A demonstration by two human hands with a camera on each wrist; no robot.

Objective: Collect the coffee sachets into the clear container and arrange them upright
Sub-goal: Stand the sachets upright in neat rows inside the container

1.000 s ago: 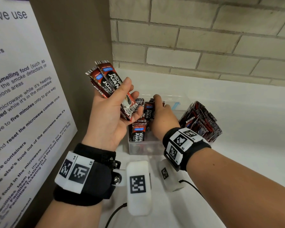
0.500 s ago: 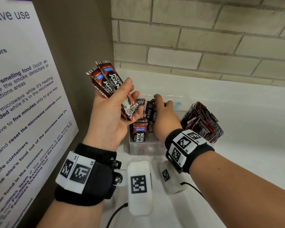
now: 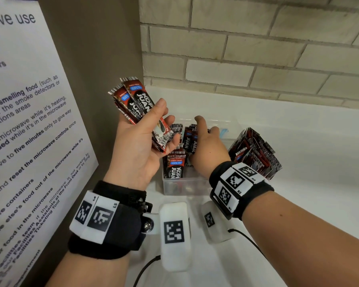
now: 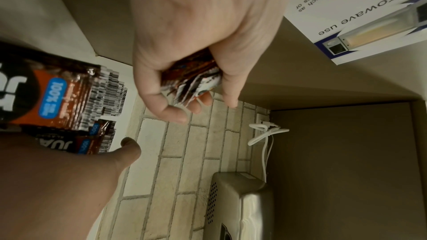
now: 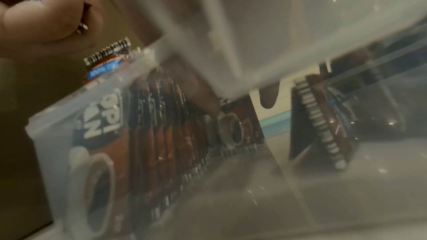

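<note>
My left hand (image 3: 166,123) is raised over the left of the counter and grips a bundle of red-and-black coffee sachets (image 3: 137,100), thumb across the front. The left wrist view shows the same left hand (image 4: 191,87) curled round the sachet ends (image 4: 194,79). The clear container (image 3: 184,185) stands on the white counter with several sachets upright (image 3: 175,166) inside. My right hand (image 3: 205,141) reaches into it, fingers stretched over the sachet tops; its thumb is hidden. A leaning stack of sachets (image 3: 255,152) stands just right of the container. Through the container wall (image 5: 57,125), the right wrist view shows the sachet row (image 5: 161,125).
A microwave-use poster (image 3: 19,121) covers the left wall, close beside my left arm. A brick wall (image 3: 236,59) runs along the back of the white counter (image 3: 309,162). A metal appliance (image 4: 242,198) and a white cable (image 4: 265,134) are in the left wrist view.
</note>
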